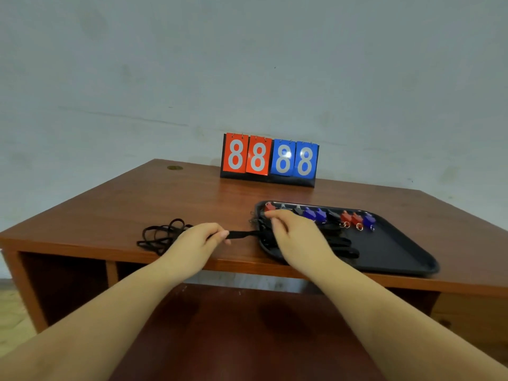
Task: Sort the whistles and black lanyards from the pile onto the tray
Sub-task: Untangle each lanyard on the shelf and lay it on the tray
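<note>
Here my left hand (198, 237) pinches a flat black lanyard (242, 234) taut; my right hand (295, 237) grips its other end at the glossy tray's (398, 251) left edge.

Bare desk (132, 199) left of tray (398, 259); scoreboard (269, 160) behind.

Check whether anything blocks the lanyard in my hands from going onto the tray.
Nothing visible does. The lanyard stretches between the left hand and right hand, already reaching the black tray edge.
</note>
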{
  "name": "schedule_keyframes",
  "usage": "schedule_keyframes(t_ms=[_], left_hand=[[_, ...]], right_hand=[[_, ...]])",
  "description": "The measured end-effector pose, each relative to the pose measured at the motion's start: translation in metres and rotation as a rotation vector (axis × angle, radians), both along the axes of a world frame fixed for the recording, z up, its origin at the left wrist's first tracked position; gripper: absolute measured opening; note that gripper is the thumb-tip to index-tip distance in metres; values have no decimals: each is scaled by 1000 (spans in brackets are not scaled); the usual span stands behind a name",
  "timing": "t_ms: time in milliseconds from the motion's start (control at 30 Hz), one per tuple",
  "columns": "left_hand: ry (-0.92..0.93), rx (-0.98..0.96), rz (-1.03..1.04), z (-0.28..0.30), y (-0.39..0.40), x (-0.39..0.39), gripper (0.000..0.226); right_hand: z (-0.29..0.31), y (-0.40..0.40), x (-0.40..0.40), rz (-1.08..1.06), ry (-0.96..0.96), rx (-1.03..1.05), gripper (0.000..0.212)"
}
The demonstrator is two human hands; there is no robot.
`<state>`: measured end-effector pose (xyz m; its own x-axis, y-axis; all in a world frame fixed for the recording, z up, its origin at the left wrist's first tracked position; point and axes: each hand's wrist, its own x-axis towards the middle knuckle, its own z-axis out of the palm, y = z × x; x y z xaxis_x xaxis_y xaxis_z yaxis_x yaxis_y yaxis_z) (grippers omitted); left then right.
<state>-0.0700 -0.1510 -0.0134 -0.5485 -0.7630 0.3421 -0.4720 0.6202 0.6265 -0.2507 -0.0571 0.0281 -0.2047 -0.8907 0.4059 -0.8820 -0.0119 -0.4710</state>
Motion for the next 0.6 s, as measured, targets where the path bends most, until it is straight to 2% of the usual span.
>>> schedule_keyframes(t_ms=[133, 267, 600], left_hand=[[51, 29, -54, 1, 3, -6, 26], [-7, 16, -19, 1, -3, 6, 26], [-90, 5, 112, 3, -44, 31, 27]], right_hand=[[-8, -23, 31, 124, 75, 153, 33], [-9, -28, 31, 130, 59, 129, 30], [11, -12, -39, -173, 39, 119, 29]])
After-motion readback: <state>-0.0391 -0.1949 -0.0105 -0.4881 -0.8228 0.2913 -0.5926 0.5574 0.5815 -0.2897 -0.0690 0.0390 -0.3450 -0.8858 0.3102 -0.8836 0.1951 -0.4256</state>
